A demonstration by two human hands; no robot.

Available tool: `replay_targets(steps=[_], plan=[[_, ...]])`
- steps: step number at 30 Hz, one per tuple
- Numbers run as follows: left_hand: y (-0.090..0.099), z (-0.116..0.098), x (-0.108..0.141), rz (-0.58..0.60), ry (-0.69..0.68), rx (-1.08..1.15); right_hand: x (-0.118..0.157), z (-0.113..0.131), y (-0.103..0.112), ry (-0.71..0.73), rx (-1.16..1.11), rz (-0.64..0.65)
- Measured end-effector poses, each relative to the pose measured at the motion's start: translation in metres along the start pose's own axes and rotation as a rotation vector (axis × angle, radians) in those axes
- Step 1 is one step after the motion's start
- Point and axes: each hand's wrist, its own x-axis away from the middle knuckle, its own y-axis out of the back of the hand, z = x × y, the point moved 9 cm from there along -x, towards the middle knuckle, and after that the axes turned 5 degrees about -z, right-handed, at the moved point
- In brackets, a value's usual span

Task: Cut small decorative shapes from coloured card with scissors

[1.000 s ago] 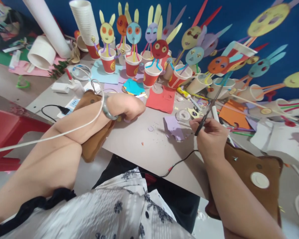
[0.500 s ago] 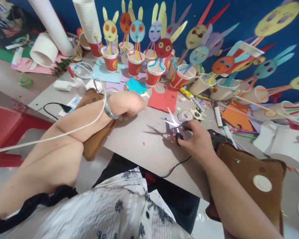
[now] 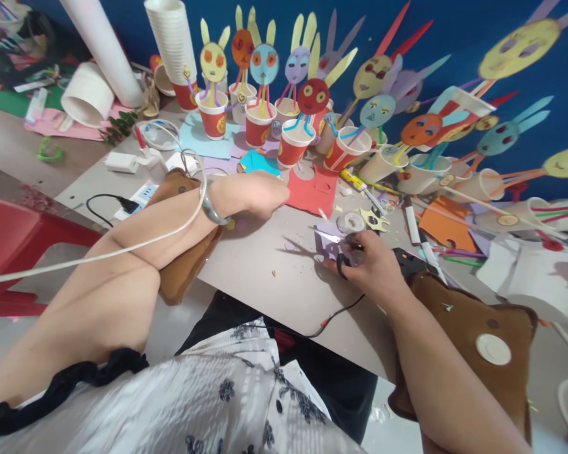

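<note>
My right hand [image 3: 372, 261] is closed around the black handles of a pair of scissors [image 3: 329, 236], thumb and fingers at the loops. The blades point left and are spread apart, the upper one smeared by motion. Beneath them lies a piece of purple paper [image 3: 320, 250]. To the left, my left hand [image 3: 262, 194] hovers over the table, back of the hand up, close to a sheet of red paper [image 3: 312, 192] with cut-outs. Its fingers are bent down out of sight, so whatever they may hold is hidden. A bangle [image 3: 211, 205] circles the left wrist.
Paper cups [image 3: 296, 142] bearing paper rabbit figures line the back of the table. A roll of clear tape [image 3: 351, 222] sits beyond the scissors. Brown cushions [image 3: 468, 343] lie under both forearms. A white cable [image 3: 137, 249] crosses the left arm. Markers [image 3: 411, 217] lie at right.
My left hand has shifted a little to the right, nearer the red paper. The scissors stay in my right hand at nearly the same spot, their upper blade now blurred.
</note>
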Motion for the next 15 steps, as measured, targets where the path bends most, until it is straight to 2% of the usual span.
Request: replay_targets(steps=[2,4,6,8,11,15], plan=[[-0.009,-0.016,0.0,0.116,-0.076,-0.135,0.001,-0.002,-0.006,-0.001,0.021,0.047],[-0.019,-0.033,0.002,0.198,-0.176,-0.11,0.001,-0.008,-0.011,-0.045,-0.006,0.086],[-0.027,-0.047,0.005,0.223,-0.257,-0.071,0.001,-0.014,-0.013,-0.092,-0.038,0.098],[-0.035,-0.054,0.008,0.214,-0.302,-0.077,-0.001,-0.015,-0.012,-0.121,-0.061,0.086],[-0.044,-0.066,0.015,0.131,-0.419,-0.153,-0.005,-0.016,-0.004,-0.174,-0.146,0.031],[-0.054,-0.074,0.021,0.02,-0.514,-0.222,-0.008,-0.029,0.027,-0.308,-0.263,-0.187]])
